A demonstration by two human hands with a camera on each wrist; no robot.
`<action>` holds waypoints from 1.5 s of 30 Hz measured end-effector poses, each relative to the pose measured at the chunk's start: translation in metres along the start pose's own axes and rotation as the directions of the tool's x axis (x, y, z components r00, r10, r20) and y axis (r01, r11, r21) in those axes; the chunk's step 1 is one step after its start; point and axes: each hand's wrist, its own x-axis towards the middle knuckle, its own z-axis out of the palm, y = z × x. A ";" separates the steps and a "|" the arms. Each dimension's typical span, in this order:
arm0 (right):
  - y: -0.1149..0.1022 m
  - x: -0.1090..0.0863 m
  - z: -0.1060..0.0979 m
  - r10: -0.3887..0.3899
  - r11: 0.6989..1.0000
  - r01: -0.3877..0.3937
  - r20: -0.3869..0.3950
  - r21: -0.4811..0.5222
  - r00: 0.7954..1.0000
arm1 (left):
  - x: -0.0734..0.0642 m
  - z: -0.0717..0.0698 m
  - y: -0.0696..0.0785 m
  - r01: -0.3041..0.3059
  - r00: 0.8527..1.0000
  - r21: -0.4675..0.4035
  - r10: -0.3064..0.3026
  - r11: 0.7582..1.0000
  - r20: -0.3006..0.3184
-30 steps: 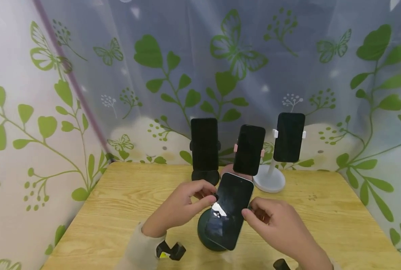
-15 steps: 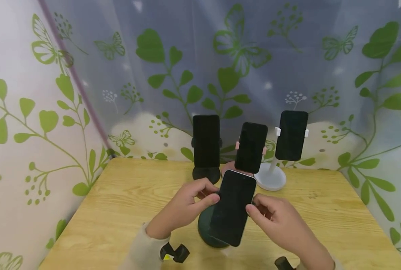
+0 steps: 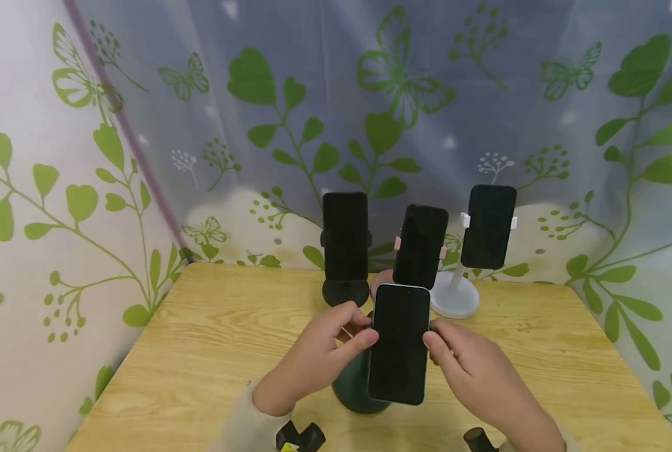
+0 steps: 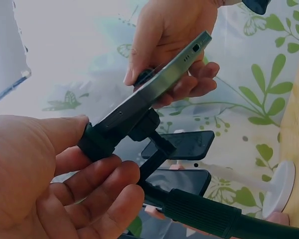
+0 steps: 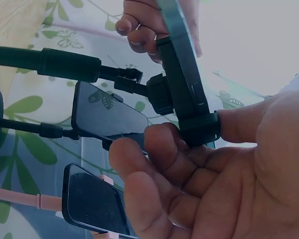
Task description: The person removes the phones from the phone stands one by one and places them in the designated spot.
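A black-screened smartphone sits in the clamp of a dark green phone stand, whose round base shows below it. My left hand pinches the clamp's left arm between thumb and forefinger. On the other side, my right hand pinches the right clamp arm, thumb in front and curled fingers behind. From the head view the phone stands almost straight. Behind it, the wrist views show the stand's round joint knob and ribbed pole.
Three more phones in stands line the table's back: one in a black stand, one in pink clips, one on a white stand. The wooden table meets a leaf-patterned curtain.
The held phone has turned from leaning right at its top to nearly straight, its lower end swinging right. Both hands have turned with it and kept their hold. The head view has shifted slightly.
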 end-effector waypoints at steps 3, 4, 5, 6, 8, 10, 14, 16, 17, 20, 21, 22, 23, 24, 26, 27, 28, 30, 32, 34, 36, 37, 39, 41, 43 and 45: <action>-0.001 0.000 0.000 0.029 0.999 -0.028 0.015 -0.029 0.999 | -0.001 0.001 0.001 0.014 1.000 -0.002 -0.014 1.000 -0.004; -0.002 0.000 0.001 0.034 0.999 -0.033 0.016 -0.033 0.999 | -0.002 0.001 0.000 0.014 1.000 -0.001 -0.014 1.000 -0.007; -0.002 0.000 0.001 0.034 0.999 -0.033 0.015 -0.042 0.999 | -0.002 0.001 0.000 0.012 1.000 0.000 -0.012 1.000 -0.013; -0.003 0.000 0.001 0.033 0.998 -0.033 0.012 -0.050 0.999 | -0.003 0.001 0.000 0.009 1.000 0.002 -0.009 1.000 -0.019; -0.005 0.001 0.002 0.031 0.997 -0.030 0.003 -0.070 1.000 | -0.003 0.000 0.001 0.000 1.000 0.014 0.000 1.000 -0.026; -0.005 0.000 0.004 0.027 0.996 -0.028 -0.010 -0.089 1.000 | -0.003 0.000 0.001 -0.005 1.000 0.022 0.006 1.000 -0.028; -0.005 -0.001 0.004 0.037 0.995 -0.039 -0.020 -0.089 0.999 | -0.001 0.000 0.003 -0.010 1.000 0.025 0.010 1.000 -0.017; -0.005 -0.001 0.003 0.052 0.995 -0.053 -0.018 -0.082 0.998 | 0.000 0.000 0.003 -0.015 1.000 0.030 0.016 0.999 -0.009; -0.005 -0.002 0.003 0.059 0.995 -0.061 -0.017 -0.081 0.998 | 0.001 -0.001 0.004 -0.017 1.000 0.033 0.017 0.999 -0.005; -0.007 -0.002 0.002 0.077 0.994 -0.078 -0.010 -0.080 0.997 | 0.002 -0.001 0.004 -0.017 1.000 0.037 0.017 0.999 0.002; -0.007 -0.002 0.002 0.081 0.994 -0.081 -0.008 -0.079 0.997 | 0.002 -0.001 0.004 -0.016 1.000 0.038 0.015 0.999 0.004; -0.007 -0.002 0.002 0.083 0.994 -0.083 -0.006 -0.074 0.997 | 0.002 -0.001 0.004 -0.013 1.000 0.037 0.013 0.999 0.006; -0.008 -0.002 0.002 0.077 0.994 -0.077 -0.004 -0.071 0.997 | 0.002 -0.001 0.003 -0.009 1.000 0.036 0.009 0.999 0.007; -0.008 -0.002 0.002 0.076 0.995 -0.076 -0.003 -0.068 0.997 | 0.002 -0.001 0.003 -0.007 1.000 0.036 0.007 0.999 0.008; -0.008 -0.001 0.002 0.075 0.995 -0.075 -0.002 -0.064 0.997 | 0.001 0.000 0.002 -0.003 1.000 0.036 0.003 0.999 0.008; -0.008 -0.001 0.003 0.073 0.995 -0.073 -0.001 -0.064 0.997 | 0.001 0.000 0.001 -0.001 1.000 0.035 0.001 0.999 0.008; -0.008 -0.001 0.003 0.074 0.995 -0.074 0.000 -0.064 0.997 | 0.001 0.000 0.001 0.002 1.000 0.035 -0.003 0.999 0.008; -0.008 -0.001 0.003 0.084 0.994 -0.083 0.004 -0.068 0.996 | 0.000 0.001 0.000 0.007 1.000 0.029 -0.007 1.000 0.008; -0.008 -0.002 0.004 0.092 0.994 -0.091 0.011 -0.067 0.996 | -0.002 0.001 0.000 0.015 1.000 0.020 -0.015 1.000 0.008; -0.007 -0.002 0.005 0.086 0.994 -0.085 0.014 -0.072 0.996 | -0.003 0.002 0.000 0.021 1.000 0.012 -0.021 1.000 0.008; -0.007 -0.003 0.005 0.074 0.994 -0.073 0.013 -0.077 0.997 | -0.004 0.001 0.000 0.021 1.000 0.008 -0.021 1.000 0.005; -0.006 -0.003 0.005 0.064 0.995 -0.063 0.010 -0.081 0.998 | -0.004 0.001 0.000 0.019 1.000 0.009 -0.019 1.000 0.003; -0.005 -0.003 0.004 0.041 0.995 -0.040 0.003 -0.091 0.999 | -0.004 0.000 0.000 0.015 1.000 0.015 -0.015 1.000 0.001; -0.005 -0.002 0.003 0.027 0.996 -0.027 0.000 -0.090 1.000 | -0.003 0.000 0.000 0.010 1.000 0.017 -0.010 1.000 0.003; -0.004 -0.002 0.003 0.014 0.997 -0.014 -0.002 -0.080 1.000 | -0.002 0.000 -0.001 0.010 1.000 0.011 -0.010 1.000 0.008; -0.003 -0.001 0.002 0.003 0.998 -0.002 0.004 -0.065 1.000 | -0.001 -0.001 -0.002 0.015 1.000 -0.004 -0.015 1.000 0.012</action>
